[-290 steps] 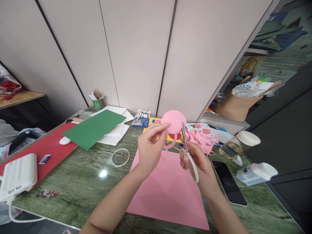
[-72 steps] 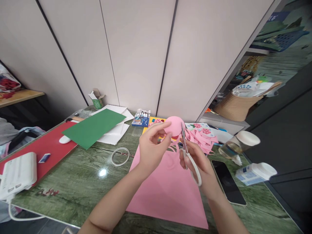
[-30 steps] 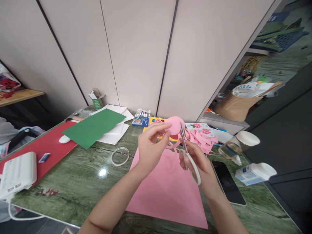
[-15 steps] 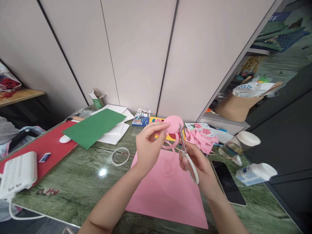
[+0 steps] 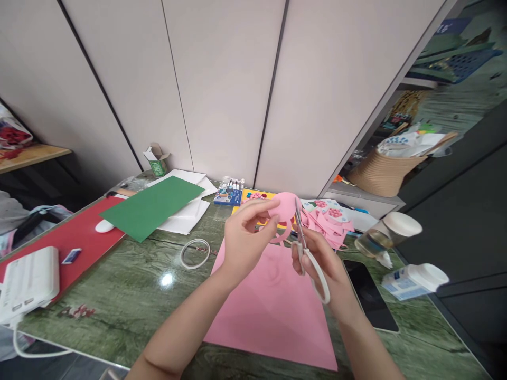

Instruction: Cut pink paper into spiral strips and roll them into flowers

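Observation:
My left hand (image 5: 242, 240) pinches a round pink paper disc (image 5: 283, 207) and holds it above the table. A curling pink strip (image 5: 277, 236) hangs from the disc's lower edge. My right hand (image 5: 320, 264) grips white-handled scissors (image 5: 311, 257), whose blades point up against the disc's right edge. Below both hands a large pink paper sheet (image 5: 273, 311) lies flat on the green marble table (image 5: 130, 285).
A green sheet (image 5: 152, 207) over white paper, a red mat (image 5: 67, 243), a white tape ring (image 5: 195, 253) and a white device (image 5: 27, 282) lie left. Pink cut-outs (image 5: 328, 221), a phone (image 5: 370, 301), a glue bottle (image 5: 386, 232) and a white jar (image 5: 415, 279) lie right.
The disc has turned in my left fingers and grown smaller over the frames. The scissors have shifted slightly along its right edge, and the trimmed strip hangs below it.

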A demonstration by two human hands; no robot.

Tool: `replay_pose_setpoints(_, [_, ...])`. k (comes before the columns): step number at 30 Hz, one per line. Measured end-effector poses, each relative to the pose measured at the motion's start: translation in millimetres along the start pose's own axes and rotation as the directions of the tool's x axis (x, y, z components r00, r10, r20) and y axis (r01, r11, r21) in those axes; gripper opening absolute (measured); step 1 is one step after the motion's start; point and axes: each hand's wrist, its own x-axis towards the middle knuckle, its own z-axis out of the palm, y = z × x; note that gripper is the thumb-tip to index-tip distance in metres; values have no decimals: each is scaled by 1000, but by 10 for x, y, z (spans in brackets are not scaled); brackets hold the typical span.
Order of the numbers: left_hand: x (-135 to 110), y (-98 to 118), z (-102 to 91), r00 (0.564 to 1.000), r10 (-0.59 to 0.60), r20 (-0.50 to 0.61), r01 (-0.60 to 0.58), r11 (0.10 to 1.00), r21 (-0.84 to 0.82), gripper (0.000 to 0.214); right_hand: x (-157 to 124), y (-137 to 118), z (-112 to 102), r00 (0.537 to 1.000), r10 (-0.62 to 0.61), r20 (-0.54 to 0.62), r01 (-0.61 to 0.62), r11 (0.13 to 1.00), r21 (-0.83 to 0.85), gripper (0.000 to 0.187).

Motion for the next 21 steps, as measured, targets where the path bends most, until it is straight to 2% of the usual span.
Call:
replay_pose_setpoints(12, [15,12,-21,998,31,-51,-29,998,49,22,-12,4,3,1000,7,0,-7,999,-34,35])
replay_pose_setpoints(21, [40,16,-55,994,43,-96,-42,999,20,20,-2,26,2,1000,13,10,-12,999,-38,34])
